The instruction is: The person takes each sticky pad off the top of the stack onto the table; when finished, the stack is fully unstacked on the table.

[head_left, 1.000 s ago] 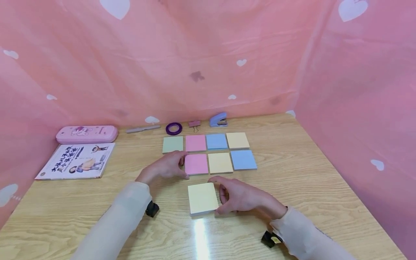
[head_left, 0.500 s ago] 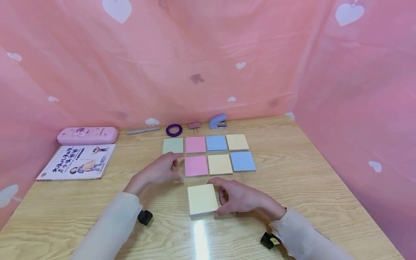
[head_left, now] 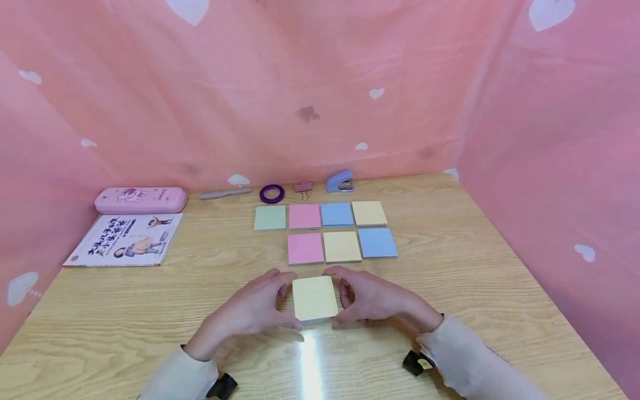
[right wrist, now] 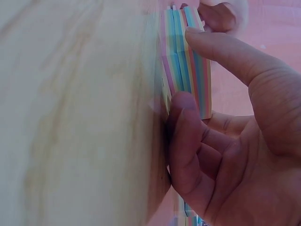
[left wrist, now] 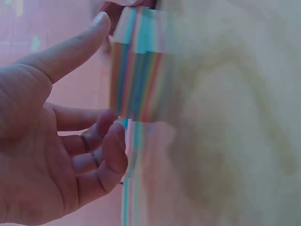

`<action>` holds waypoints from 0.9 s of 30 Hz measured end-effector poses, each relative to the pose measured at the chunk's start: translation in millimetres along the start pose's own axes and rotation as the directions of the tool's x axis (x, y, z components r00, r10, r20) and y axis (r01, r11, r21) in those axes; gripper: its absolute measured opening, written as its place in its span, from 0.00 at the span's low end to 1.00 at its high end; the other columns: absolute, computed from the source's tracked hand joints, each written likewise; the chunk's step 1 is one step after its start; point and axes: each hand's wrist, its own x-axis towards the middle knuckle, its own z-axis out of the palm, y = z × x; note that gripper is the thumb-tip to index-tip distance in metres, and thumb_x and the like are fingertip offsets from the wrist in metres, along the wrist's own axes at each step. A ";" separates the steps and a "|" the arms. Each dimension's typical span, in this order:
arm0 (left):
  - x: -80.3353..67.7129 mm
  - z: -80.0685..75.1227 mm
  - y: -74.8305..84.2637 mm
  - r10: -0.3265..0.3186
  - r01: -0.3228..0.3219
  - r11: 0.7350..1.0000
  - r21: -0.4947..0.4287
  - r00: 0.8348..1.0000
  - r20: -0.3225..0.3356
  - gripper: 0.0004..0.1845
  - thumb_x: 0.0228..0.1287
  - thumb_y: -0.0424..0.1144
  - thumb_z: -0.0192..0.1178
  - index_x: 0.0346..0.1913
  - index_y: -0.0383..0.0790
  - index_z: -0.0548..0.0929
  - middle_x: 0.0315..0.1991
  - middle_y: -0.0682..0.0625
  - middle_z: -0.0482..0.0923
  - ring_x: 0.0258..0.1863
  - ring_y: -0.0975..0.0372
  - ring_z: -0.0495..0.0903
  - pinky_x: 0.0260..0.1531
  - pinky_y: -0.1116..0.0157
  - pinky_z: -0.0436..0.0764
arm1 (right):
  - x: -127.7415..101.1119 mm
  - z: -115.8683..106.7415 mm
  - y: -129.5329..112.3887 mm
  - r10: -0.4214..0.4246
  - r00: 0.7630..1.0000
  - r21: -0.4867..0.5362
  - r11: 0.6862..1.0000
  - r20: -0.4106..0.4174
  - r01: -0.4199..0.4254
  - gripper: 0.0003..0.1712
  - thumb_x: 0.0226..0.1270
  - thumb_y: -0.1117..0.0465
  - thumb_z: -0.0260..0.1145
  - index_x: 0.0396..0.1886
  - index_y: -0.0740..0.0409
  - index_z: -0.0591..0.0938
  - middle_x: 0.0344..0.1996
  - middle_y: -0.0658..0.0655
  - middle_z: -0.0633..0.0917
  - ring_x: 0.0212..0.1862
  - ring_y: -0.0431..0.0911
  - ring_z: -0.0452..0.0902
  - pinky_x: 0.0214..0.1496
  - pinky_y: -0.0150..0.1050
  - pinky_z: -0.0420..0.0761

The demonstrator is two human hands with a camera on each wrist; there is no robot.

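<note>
A thick stack of sticky notes (head_left: 315, 299) with a pale yellow top sits on the table in front of me. Its sides show bands of many colours in both wrist views. My right hand (head_left: 375, 297) holds its right end, thumb (right wrist: 207, 42) on the near side and forefinger at the far corner. From the left, my left hand (head_left: 252, 308) frames the other end. Its thumb (left wrist: 80, 49) is straight, with the tip beside the near corner, and its forefinger reaches the far corner. The remaining fingers of the left hand are bent below.
Behind the stack lie two rows of sticky pads, including a green pad (head_left: 270, 218) and a blue pad (head_left: 378, 243). Farther back are a pen (head_left: 225, 194), purple tape (head_left: 272, 194), a binder clip (head_left: 303, 187) and a stapler (head_left: 340, 181). A pencil case (head_left: 141, 200) and book (head_left: 125, 240) lie left.
My left hand has left the pink pad in the front row and come back toward me, to the left side of the stack. The right hand has stayed at the stack.
</note>
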 end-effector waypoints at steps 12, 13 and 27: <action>-2.1 12.0 5.1 0.003 -0.002 0.999 0.043 1.000 -0.019 0.54 0.44 0.56 0.85 0.72 0.37 0.73 0.48 0.51 0.76 0.40 0.59 0.74 0.36 0.60 0.76 | -0.7 0.7 2.5 -0.022 1.000 -0.016 1.000 -0.014 0.022 0.48 0.56 0.54 0.84 0.74 0.51 0.70 0.26 0.45 0.80 0.28 0.37 0.74 0.34 0.32 0.74; -2.4 12.2 5.5 -0.002 0.003 0.999 0.047 1.000 -0.021 0.54 0.45 0.56 0.85 0.73 0.37 0.72 0.49 0.51 0.76 0.40 0.59 0.74 0.37 0.59 0.77 | -0.8 0.4 2.7 -0.022 1.000 -0.022 1.000 -0.015 0.022 0.49 0.56 0.53 0.84 0.74 0.52 0.70 0.26 0.45 0.80 0.28 0.37 0.74 0.34 0.32 0.74; -3.8 10.0 2.7 -0.038 0.040 0.997 0.063 0.999 -0.030 0.49 0.48 0.53 0.84 0.72 0.40 0.74 0.55 0.50 0.78 0.47 0.59 0.77 0.44 0.52 0.80 | 0.2 3.4 0.2 0.016 0.999 -0.083 0.996 -0.043 -0.019 0.49 0.55 0.52 0.84 0.74 0.53 0.69 0.25 0.44 0.79 0.28 0.36 0.73 0.34 0.31 0.72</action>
